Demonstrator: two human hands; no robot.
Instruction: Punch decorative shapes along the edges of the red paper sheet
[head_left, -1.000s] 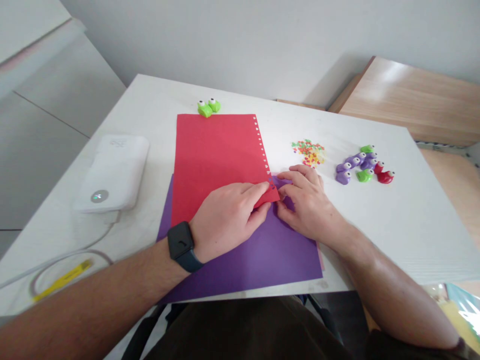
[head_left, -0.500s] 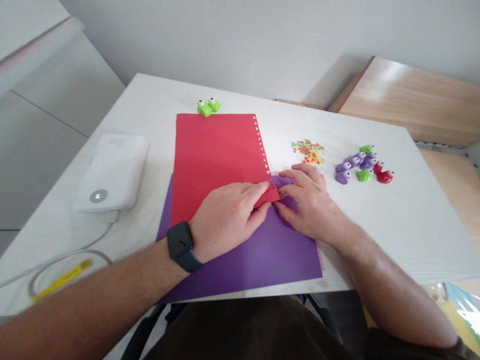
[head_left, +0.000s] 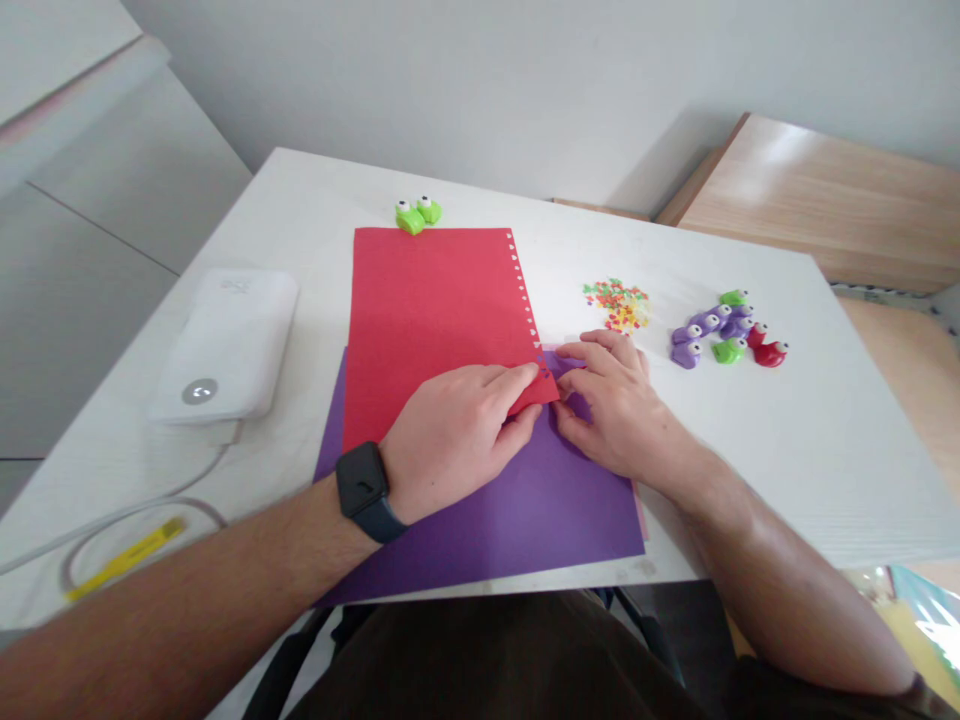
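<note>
My left hand [head_left: 461, 415], with a dark watch on its wrist, pinches the lower right part of a red paper sheet [head_left: 427, 300] between thumb and fingers. A row of small shaped holes runs down the sheet's right edge. My right hand [head_left: 615, 405] has its thumb and index finger closed at the sheet's right corner, while its other fingers are curled above. Under the red sheet lies a purple paper sheet [head_left: 510, 530], with a thin pink edge showing beneath it. The sheet's lower edge is hidden behind my left hand.
Two green craft punches [head_left: 418, 215] stand behind the red sheet. To the right are a pile of colourful paper cutouts [head_left: 619, 303] and several purple, green and red craft punches [head_left: 724, 330]. A white power bank [head_left: 229, 345] with a cable [head_left: 199, 485] lies on the left.
The right hand's thumb and fingertips have shifted very slightly at the red sheet's corner. The left hand and the sheet look the same.
</note>
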